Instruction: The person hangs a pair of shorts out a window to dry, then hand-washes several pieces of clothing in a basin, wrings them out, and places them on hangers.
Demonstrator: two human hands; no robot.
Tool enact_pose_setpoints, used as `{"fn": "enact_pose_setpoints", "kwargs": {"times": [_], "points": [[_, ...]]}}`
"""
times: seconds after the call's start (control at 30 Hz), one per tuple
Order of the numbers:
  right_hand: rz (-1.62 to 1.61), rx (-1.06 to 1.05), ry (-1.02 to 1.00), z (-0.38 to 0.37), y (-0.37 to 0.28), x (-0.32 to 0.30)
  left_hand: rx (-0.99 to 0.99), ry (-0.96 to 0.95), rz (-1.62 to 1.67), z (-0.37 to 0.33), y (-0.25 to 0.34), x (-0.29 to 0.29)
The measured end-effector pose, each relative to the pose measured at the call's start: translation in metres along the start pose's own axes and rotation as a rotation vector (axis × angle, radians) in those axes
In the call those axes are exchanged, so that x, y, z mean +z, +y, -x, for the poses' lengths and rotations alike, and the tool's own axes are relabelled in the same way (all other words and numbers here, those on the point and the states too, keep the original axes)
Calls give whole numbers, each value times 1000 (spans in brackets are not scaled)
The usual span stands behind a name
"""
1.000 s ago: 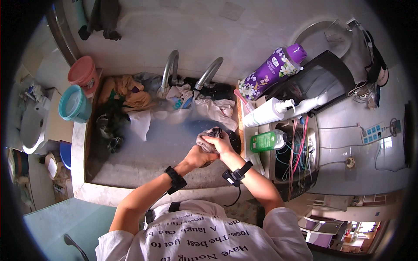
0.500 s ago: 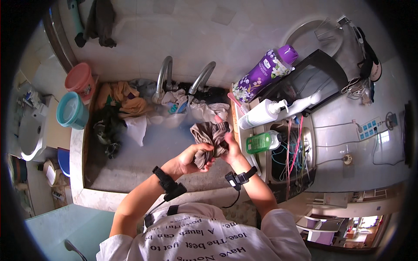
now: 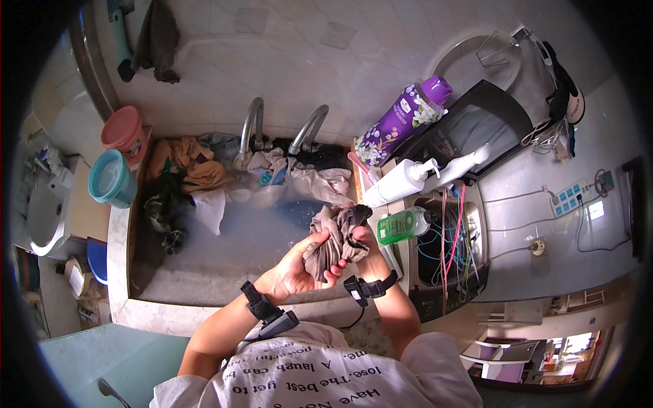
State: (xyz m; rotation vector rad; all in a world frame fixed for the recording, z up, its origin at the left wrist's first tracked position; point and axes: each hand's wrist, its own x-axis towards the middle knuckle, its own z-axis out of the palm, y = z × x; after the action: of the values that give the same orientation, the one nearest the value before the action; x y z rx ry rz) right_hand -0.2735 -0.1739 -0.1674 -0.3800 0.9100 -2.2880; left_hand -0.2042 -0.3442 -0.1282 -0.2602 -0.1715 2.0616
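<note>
A bunched brown-grey cloth [image 3: 332, 239], a garment or rag, is gripped between my two hands above a stone wash basin [image 3: 170, 311]. My left hand [image 3: 299, 266] is closed round its left and lower side, thumb on top. Its right side is in the grasp of my right hand [image 3: 367, 253], whose fingers are partly hidden behind the folds. Cloudy grey water [image 3: 252, 234] fills the basin below. Along the far side lie soaking clothes: an orange-brown garment [image 3: 197, 163], a dark patterned one [image 3: 163, 214], and pale pieces [image 3: 320, 182] under two metal taps [image 3: 311, 129].
Pink [image 3: 124, 132] and turquoise buckets [image 3: 112, 180] stand on the left rim. To the right are a purple bottle [image 3: 401, 122], a white pump bottle [image 3: 398, 183], a green liquid bottle [image 3: 401, 226], a pink brush [image 3: 364, 166], and a dark tub [image 3: 442, 272] holding tangled cords.
Both hands have drawn the cloth slightly nearer and turned it, and its folds are bunched differently. Small splashes now show on the water beside it. The view has shifted slightly.
</note>
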Motion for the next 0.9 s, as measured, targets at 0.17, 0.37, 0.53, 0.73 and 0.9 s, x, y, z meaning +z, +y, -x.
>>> {"fn": "enact_pose_setpoints", "kwargs": {"times": [0.17,0.37,0.53,0.73,0.9], "points": [[258,-34,301,-6,-17,57,135,4,-291,4,1,-15],[376,-67,405,-11,-11,59,289,255,-926,3,7,-5],[564,-55,515,-18,9,43,590,427,-1198,-10,6,-25],[853,-68,547,-21,35,28,570,652,-1342,-13,14,-60],[1020,-91,545,-16,48,-6,523,843,-1482,-25,14,-67]]}}
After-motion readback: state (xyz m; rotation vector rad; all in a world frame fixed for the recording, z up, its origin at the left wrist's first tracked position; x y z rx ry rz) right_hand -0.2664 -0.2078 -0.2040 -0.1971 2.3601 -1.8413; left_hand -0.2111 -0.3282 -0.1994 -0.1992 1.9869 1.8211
